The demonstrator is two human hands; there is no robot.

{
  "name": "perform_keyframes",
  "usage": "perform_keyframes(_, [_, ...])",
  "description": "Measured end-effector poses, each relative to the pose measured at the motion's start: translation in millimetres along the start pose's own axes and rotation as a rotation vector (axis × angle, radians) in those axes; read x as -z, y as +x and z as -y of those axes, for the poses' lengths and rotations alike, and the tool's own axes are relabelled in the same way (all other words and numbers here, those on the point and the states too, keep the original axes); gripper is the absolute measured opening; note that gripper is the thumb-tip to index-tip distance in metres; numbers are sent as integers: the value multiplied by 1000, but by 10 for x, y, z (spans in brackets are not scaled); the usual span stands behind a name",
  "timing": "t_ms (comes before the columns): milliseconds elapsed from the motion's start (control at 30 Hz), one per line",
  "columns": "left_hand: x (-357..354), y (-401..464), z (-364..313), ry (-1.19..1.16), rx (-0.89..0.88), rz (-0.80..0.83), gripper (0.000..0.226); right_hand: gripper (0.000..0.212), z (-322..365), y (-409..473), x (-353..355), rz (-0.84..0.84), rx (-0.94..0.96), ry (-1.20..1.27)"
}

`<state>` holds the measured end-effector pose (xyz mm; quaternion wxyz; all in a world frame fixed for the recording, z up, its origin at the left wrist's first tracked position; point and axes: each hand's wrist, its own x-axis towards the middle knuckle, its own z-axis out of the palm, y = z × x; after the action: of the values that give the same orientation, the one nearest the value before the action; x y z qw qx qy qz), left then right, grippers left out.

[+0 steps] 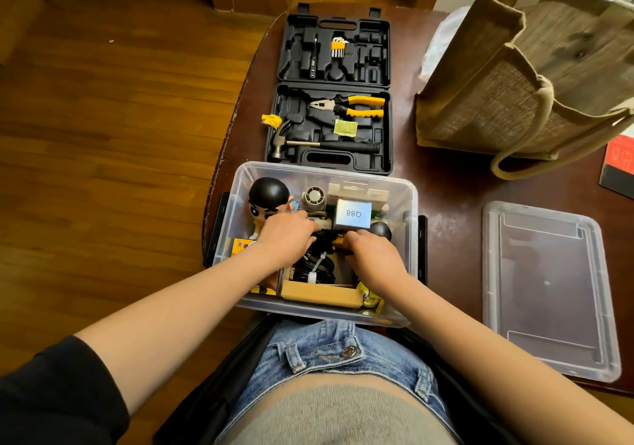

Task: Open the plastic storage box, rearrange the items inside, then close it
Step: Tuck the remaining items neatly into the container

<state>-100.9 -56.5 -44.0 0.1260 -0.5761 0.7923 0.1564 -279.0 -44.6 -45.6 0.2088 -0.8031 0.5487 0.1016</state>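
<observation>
Hands reaching into one open plastic storage box (240, 184) on a table.
Left hand (284, 235) and right hand (370, 256) curl around black cables (315, 262) inside; exact grip unclear. One lid (549, 290) lies apart, right. One toolcase (332, 91) sits behind, one bag (514, 77) beside it.

Both your forearms reach forward from the near edge and converge toward the middle, bare from the elbows down. Your left hand (286, 235) lies palm down, knuckles up, fingers curled downward at the tips. Your right hand (372, 250) sits just to its right, also palm down, fingers bent and tucked under. The two hands nearly touch.
</observation>
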Motion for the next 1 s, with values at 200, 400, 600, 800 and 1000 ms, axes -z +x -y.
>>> perform_keyframes(200, [8, -5, -4, -4, -4, 27, 34, 27, 48, 45, 52, 30, -64, -50])
perform_keyframes(400, [55, -17, -44, -81, -58, -62, 35, 18, -112, 1, 253, -112, -132, -274])
perform_keyframes(600, [72, -73, -124, -220, -192, -77, 27, 23, -143, 176, 257, -31, -103, -353])
perform_keyframes(800, [64, -75, -177, -253, -244, -8, 28, 19, -232, 224, 246, 43, -51, -581])
perform_keyframes(1000, [81, -10, -282, -268, -220, 68, 41, 21, -227, 169, 359, 23, -25, -510])
